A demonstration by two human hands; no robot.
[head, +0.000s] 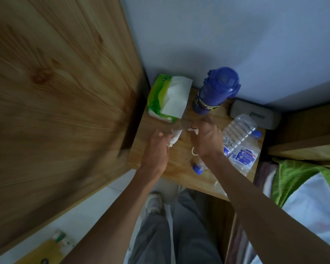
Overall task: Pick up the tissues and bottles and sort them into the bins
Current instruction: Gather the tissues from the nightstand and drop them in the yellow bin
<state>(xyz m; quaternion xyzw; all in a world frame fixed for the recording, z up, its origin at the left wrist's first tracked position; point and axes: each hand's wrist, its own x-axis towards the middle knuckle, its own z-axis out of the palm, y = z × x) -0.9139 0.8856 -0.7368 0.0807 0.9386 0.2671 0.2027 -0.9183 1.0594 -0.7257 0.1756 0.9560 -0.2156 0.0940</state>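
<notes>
Hands over a small wooden table (180, 156). The left hand (156, 147) curls its fingers round a crumpled tissue (175, 137). The right hand (208, 140) pinches a second tissue (193, 130) at its fingertips. Clear bottles (242, 134) lie on the table just right of the right hand, and a blue-capped bottle (197, 168) lies partly under its wrist. Behind are a green tissue pack (168, 98) and a purple flask (215, 90).

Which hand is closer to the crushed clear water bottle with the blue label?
Right. The right hand, pinching tissue, is beside the bottle; the left hand is farther off.
</notes>
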